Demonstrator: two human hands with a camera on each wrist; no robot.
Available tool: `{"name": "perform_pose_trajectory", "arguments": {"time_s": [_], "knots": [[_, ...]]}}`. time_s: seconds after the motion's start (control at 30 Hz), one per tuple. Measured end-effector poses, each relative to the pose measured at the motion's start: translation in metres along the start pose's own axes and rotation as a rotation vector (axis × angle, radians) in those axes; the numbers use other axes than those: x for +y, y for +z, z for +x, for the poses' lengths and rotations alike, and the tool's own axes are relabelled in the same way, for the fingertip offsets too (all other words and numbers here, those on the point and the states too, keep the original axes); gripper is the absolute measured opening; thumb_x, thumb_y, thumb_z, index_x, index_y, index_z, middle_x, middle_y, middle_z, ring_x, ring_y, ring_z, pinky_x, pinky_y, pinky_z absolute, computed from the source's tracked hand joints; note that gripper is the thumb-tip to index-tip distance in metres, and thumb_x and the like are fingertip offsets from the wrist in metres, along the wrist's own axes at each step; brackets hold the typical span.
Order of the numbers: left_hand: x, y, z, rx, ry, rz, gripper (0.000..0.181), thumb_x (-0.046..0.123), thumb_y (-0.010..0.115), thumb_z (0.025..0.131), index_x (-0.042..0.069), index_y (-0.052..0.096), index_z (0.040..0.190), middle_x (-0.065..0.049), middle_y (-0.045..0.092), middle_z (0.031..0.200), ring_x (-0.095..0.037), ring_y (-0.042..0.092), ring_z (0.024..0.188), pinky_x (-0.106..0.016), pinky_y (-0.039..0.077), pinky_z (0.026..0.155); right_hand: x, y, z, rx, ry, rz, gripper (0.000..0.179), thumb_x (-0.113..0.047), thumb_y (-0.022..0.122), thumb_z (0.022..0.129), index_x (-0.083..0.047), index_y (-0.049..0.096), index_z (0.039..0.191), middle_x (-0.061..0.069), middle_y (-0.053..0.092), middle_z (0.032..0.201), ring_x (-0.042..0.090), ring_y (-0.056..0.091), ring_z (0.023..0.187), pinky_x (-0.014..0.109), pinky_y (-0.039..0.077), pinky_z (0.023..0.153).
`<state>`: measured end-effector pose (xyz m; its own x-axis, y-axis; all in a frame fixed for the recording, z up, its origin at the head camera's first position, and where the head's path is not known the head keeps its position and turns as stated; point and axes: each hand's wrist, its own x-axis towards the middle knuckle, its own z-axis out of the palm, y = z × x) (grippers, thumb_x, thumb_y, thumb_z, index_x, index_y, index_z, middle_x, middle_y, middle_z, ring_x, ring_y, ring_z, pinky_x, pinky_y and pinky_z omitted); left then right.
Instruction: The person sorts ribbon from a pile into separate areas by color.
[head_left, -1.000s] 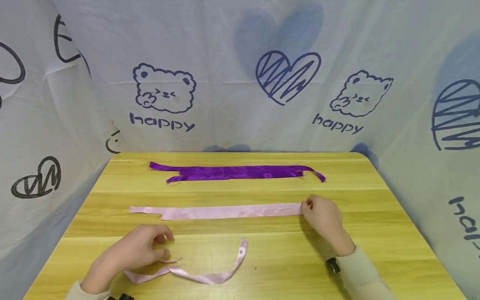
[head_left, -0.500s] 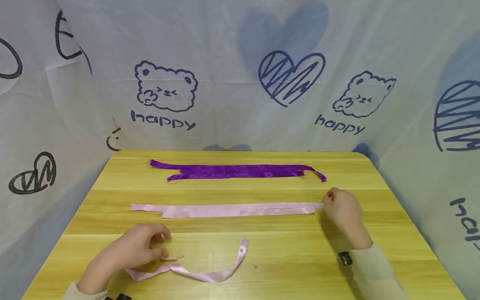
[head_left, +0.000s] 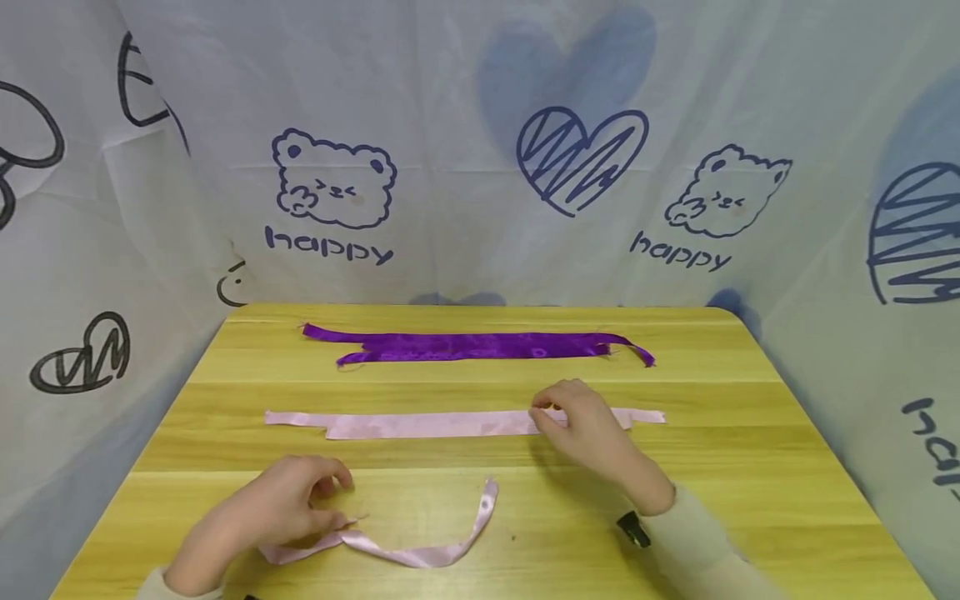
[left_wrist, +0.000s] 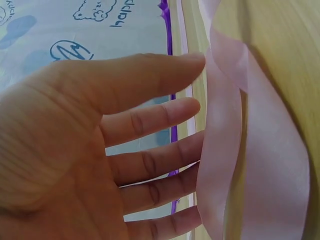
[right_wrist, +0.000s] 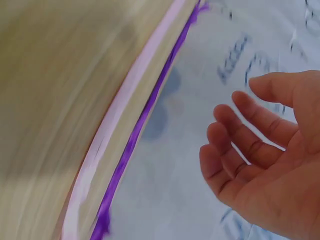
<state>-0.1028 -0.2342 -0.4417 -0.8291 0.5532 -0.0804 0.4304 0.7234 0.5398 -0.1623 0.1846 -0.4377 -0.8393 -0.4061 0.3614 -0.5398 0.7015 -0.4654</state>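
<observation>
A loose pink satin ribbon (head_left: 420, 556) lies curved and twisted at the front of the table. My left hand (head_left: 277, 507) hovers over its left end, fingers relaxed and thumb apart; in the left wrist view the fingertips come up to the loose ribbon (left_wrist: 220, 150), and whether they touch it I cannot tell. Farther back, pale pink ribbons (head_left: 435, 425) lie flat side by side, their ends staggered. Above their right part is my right hand (head_left: 592, 429), hiding a stretch of them. The right wrist view has that hand (right_wrist: 260, 150) with loosely bent fingers and nothing between them.
Purple ribbons (head_left: 480, 346) lie side by side near the table's back edge, with frayed ends sticking out left and right. White cloth (head_left: 450, 217) with bear and heart drawings hangs around the wooden table (head_left: 750, 467).
My right hand drew the right end of a pale pink ribbon rightward, let it go, and has moved left over the ribbons. The left hand stays nearly in place.
</observation>
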Motion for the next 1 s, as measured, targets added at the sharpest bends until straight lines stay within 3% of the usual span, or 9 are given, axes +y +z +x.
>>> {"name": "perform_pose_trajectory", "arguments": {"time_s": [0.17,0.27,0.4,0.5,0.83,1.0], "knots": [[0.0,0.003,0.0,-0.004,0.003,-0.018,0.028,0.016,0.088,0.083,0.01,0.073,0.106,0.009,0.06,0.082,-0.002,0.051,0.074,-0.023,0.047,0.066,-0.027,0.023,0.009,-0.049,-0.19,0.03,0.008,-0.014,0.073,0.097,-0.007,0.076,0.101,0.004,0.075,0.098,0.022,0.067,0.095,0.037,0.058,0.086],[0.0,0.005,0.0,-0.004,0.009,-0.021,0.022,0.014,0.086,0.084,0.01,0.074,0.102,0.011,0.059,0.079,0.001,0.05,0.072,-0.022,0.047,0.064,-0.039,0.035,0.012,-0.067,-0.264,0.026,0.009,-0.015,0.072,0.097,-0.007,0.076,0.101,0.003,0.075,0.097,0.02,0.066,0.094,0.035,0.057,0.087],[0.0,0.007,0.0,-0.011,0.003,-0.026,0.01,0.013,0.083,0.086,0.016,0.074,0.088,0.015,0.057,0.073,0.004,0.047,0.066,-0.021,0.045,0.06,-0.054,0.048,0.016,-0.123,-0.302,0.019,0.01,-0.018,0.071,0.099,-0.01,0.077,0.102,0.001,0.075,0.099,0.018,0.065,0.094,0.031,0.056,0.087],[0.001,0.007,-0.001,-0.019,-0.012,-0.034,0.012,0.013,0.081,0.087,0.02,0.073,0.082,0.017,0.057,0.069,0.005,0.046,0.063,-0.021,0.044,0.058,-0.065,0.056,0.019,-0.166,-0.324,0.016,0.01,-0.02,0.071,0.1,-0.011,0.077,0.102,-0.001,0.075,0.099,0.017,0.064,0.093,0.029,0.055,0.086],[0.004,0.007,-0.003,-0.048,-0.039,-0.08,0.015,0.012,0.078,0.092,0.02,0.076,0.08,0.017,0.064,0.071,0.004,0.048,0.063,-0.021,0.045,0.058,-0.096,0.077,0.028,-0.194,-0.421,-0.003,0.011,-0.022,0.071,0.099,-0.013,0.078,0.103,-0.002,0.075,0.098,0.015,0.066,0.094,0.025,0.054,0.088],[0.004,0.006,-0.002,-0.07,-0.021,-0.103,0.013,0.011,0.079,0.092,0.019,0.075,0.082,0.016,0.061,0.071,0.004,0.048,0.064,-0.021,0.045,0.059,-0.107,0.088,0.03,-0.23,-0.42,-0.011,0.014,-0.024,0.071,0.1,-0.014,0.078,0.105,-0.003,0.076,0.1,0.013,0.065,0.095,0.023,0.053,0.089]]}}
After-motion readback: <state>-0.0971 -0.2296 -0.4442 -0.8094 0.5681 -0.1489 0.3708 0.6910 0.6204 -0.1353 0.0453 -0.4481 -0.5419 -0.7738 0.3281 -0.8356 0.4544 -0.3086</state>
